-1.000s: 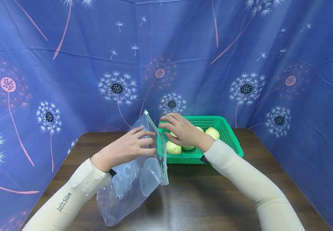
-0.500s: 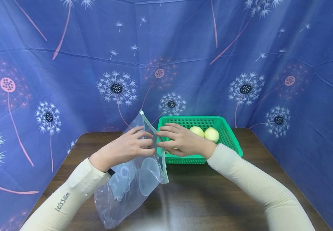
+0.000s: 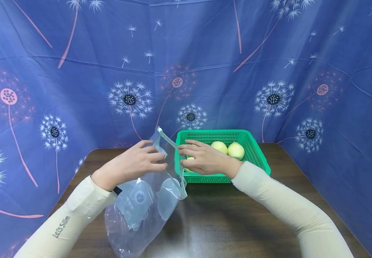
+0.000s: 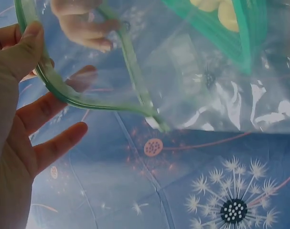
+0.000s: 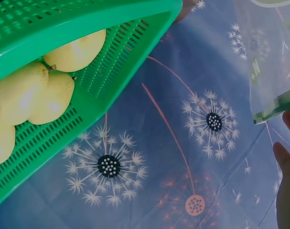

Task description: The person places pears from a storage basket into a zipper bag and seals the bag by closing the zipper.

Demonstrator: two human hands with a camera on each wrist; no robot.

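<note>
A clear zip bag (image 3: 134,229) with a pale blue print slants over the table, its mouth spread apart toward the basket. My left hand (image 3: 132,163) pinches one zip edge between thumb and forefinger, as the left wrist view shows, with the other fingers spread. On the opposite edge, my right hand (image 3: 202,157) pinches the rim near the basket. A white slider (image 4: 153,123) sits at the far corner of the zip. Just beyond stands a green basket (image 3: 258,157) holding several yellow pears (image 5: 54,98), partly hidden behind my right hand in the head view.
The brown wooden table (image 3: 224,222) carries the bag and the basket. A blue curtain (image 3: 205,43) with a dandelion pattern hangs behind the table and along both sides.
My right hand has come down from over the basket to the bag's rim and grips it. My left hand has shifted slightly left, and the bag's mouth has widened.
</note>
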